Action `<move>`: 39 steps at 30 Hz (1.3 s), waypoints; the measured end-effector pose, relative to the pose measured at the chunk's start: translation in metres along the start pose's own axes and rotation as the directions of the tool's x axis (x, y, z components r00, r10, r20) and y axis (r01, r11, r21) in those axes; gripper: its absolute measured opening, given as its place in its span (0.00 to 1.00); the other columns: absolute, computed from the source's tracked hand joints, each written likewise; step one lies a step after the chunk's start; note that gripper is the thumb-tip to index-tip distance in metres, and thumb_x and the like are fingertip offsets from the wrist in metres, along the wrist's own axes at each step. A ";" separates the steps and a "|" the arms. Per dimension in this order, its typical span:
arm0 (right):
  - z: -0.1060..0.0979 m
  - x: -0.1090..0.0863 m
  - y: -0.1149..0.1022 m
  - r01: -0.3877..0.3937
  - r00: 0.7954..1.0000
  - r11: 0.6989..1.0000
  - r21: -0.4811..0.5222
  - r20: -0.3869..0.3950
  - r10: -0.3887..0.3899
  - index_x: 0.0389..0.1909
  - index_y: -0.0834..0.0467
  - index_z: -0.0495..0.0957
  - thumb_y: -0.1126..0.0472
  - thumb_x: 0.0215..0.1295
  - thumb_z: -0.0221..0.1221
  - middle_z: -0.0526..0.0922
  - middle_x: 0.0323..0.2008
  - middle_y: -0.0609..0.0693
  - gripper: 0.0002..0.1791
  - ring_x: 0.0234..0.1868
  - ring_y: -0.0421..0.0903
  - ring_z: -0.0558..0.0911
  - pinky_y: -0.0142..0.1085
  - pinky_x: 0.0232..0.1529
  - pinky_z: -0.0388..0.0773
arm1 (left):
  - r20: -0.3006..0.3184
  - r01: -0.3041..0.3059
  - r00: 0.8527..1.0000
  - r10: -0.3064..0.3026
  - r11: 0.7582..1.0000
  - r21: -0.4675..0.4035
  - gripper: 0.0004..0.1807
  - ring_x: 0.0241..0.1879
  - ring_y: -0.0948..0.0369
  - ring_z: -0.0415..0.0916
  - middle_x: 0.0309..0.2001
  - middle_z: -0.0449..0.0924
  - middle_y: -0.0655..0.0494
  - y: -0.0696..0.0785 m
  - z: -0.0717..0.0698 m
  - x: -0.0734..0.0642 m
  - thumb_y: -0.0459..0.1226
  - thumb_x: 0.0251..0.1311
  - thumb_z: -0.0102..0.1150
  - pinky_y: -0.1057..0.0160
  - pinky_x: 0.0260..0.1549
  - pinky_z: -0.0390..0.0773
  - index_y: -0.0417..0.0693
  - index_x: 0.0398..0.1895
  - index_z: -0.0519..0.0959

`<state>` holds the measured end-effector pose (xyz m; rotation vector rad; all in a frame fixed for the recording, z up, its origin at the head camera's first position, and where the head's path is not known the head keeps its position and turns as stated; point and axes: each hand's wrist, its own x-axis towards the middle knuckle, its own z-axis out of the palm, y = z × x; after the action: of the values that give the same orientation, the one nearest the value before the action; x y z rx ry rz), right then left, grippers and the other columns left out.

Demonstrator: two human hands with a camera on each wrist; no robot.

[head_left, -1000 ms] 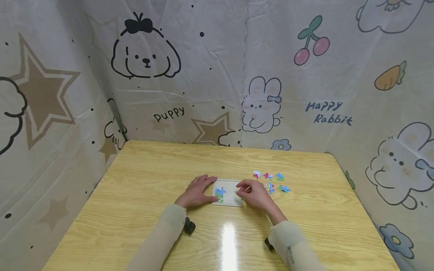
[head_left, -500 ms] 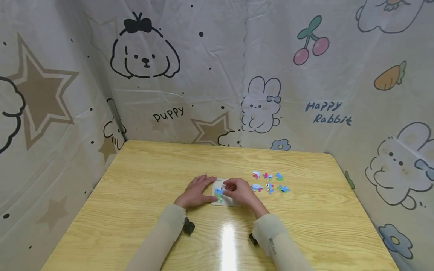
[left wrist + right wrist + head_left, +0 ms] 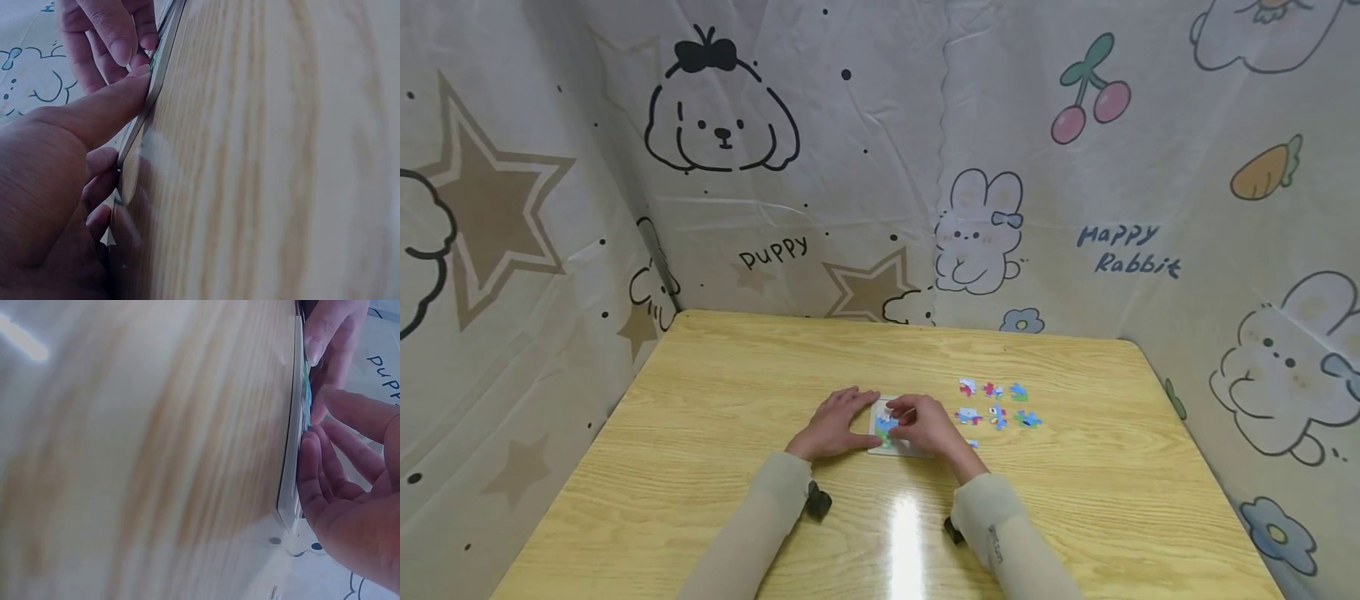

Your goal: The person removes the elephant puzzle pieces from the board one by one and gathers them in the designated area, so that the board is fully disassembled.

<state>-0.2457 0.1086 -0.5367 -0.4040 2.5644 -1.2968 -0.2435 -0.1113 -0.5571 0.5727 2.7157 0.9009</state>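
A pale, shallow puzzle tray (image 3: 880,402) lies flat on the table. Blue and green jigsaw pieces (image 3: 883,427) sit along its left side, partly covered by fingers. My left hand (image 3: 831,427) holds the tray's left edge, thumb at the near corner and fingers at the far one. Over the tray is my right hand (image 3: 927,425), its bent fingertips touching the area of the blue piece. Its thumb and index finger stand a little apart, and I see no piece between them. In the right wrist view, its lower fingers (image 3: 309,462) are right at the tray's edge.
Several loose jigsaw pieces (image 3: 997,414) lie in rows to the right of the tray. One more piece (image 3: 973,443) shows partly beside the right wrist. The wooden table (image 3: 737,367) is backed by a patterned cloth (image 3: 865,167) on three sides.
The right hand has moved left, from the tray's right edge to the pieces on its left side, uncovering loose pieces behind it. The left hand has stayed in place.
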 end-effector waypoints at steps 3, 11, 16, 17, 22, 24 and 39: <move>0.001 0.000 -0.001 0.007 1.000 1.000 0.007 0.000 -0.007 0.57 0.62 0.83 0.70 0.58 0.73 0.87 0.47 0.55 0.24 0.46 0.49 0.85 0.44 0.52 0.83 | -0.004 0.000 1.000 0.000 1.000 -0.007 0.44 0.81 0.42 0.47 0.81 0.57 0.45 0.002 -0.001 -0.002 0.57 0.63 0.69 0.31 0.75 0.50 0.58 0.80 0.64; 0.000 0.002 -0.002 0.054 0.998 0.998 0.011 -0.023 -0.054 0.53 0.65 0.83 0.76 0.54 0.72 0.85 0.43 0.56 0.23 0.40 0.46 0.85 0.39 0.44 0.85 | 0.000 0.010 1.000 -0.010 1.000 0.002 0.45 0.81 0.42 0.46 0.81 0.55 0.45 0.003 -0.001 -0.002 0.57 0.64 0.68 0.32 0.75 0.49 0.59 0.81 0.63; 0.000 0.005 -0.002 0.027 0.999 1.000 -0.005 -0.027 -0.027 0.50 0.62 0.85 0.75 0.52 0.73 0.85 0.42 0.53 0.22 0.40 0.45 0.84 0.39 0.46 0.84 | 0.009 0.008 1.000 -0.008 1.000 -0.002 0.45 0.81 0.42 0.46 0.82 0.55 0.45 0.002 -0.001 -0.001 0.57 0.63 0.68 0.32 0.75 0.50 0.59 0.81 0.62; 0.000 0.005 -0.002 0.021 0.999 1.000 -0.008 -0.026 -0.021 0.50 0.61 0.86 0.74 0.52 0.74 0.86 0.42 0.53 0.22 0.40 0.45 0.84 0.40 0.47 0.84 | 0.009 0.006 1.000 -0.006 1.000 -0.002 0.45 0.81 0.42 0.47 0.81 0.55 0.45 0.002 -0.001 -0.001 0.57 0.63 0.68 0.32 0.75 0.50 0.59 0.81 0.62; 0.000 0.006 -0.002 0.016 0.999 0.999 -0.034 -0.033 -0.017 0.49 0.61 0.86 0.72 0.51 0.75 0.84 0.41 0.53 0.22 0.40 0.46 0.83 0.40 0.47 0.84 | 0.008 -0.004 1.000 0.004 1.000 0.000 0.45 0.81 0.41 0.47 0.81 0.56 0.44 0.002 -0.001 -0.001 0.57 0.64 0.68 0.31 0.74 0.50 0.57 0.81 0.62; -0.001 0.005 -0.002 0.027 0.998 0.999 -0.040 -0.047 -0.029 0.49 0.62 0.86 0.72 0.51 0.75 0.84 0.40 0.53 0.21 0.40 0.46 0.83 0.40 0.47 0.84 | 0.007 -0.011 1.000 0.011 1.000 -0.003 0.45 0.81 0.41 0.47 0.81 0.56 0.44 0.002 -0.001 -0.001 0.56 0.64 0.68 0.30 0.74 0.50 0.57 0.81 0.62; -0.024 -0.010 -0.007 0.042 0.995 0.999 -0.030 -0.088 -0.044 0.48 0.61 0.87 0.71 0.57 0.74 0.81 0.40 0.52 0.17 0.40 0.45 0.80 0.39 0.46 0.82 | 0.014 0.018 1.000 -0.018 1.000 -0.004 0.46 0.81 0.41 0.47 0.82 0.54 0.44 -0.001 0.000 0.002 0.58 0.62 0.68 0.30 0.74 0.50 0.59 0.81 0.61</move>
<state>-0.2433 0.1260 -0.5159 -0.4184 2.6640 -1.3232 -0.2453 -0.1112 -0.5581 0.5512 2.7015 0.8952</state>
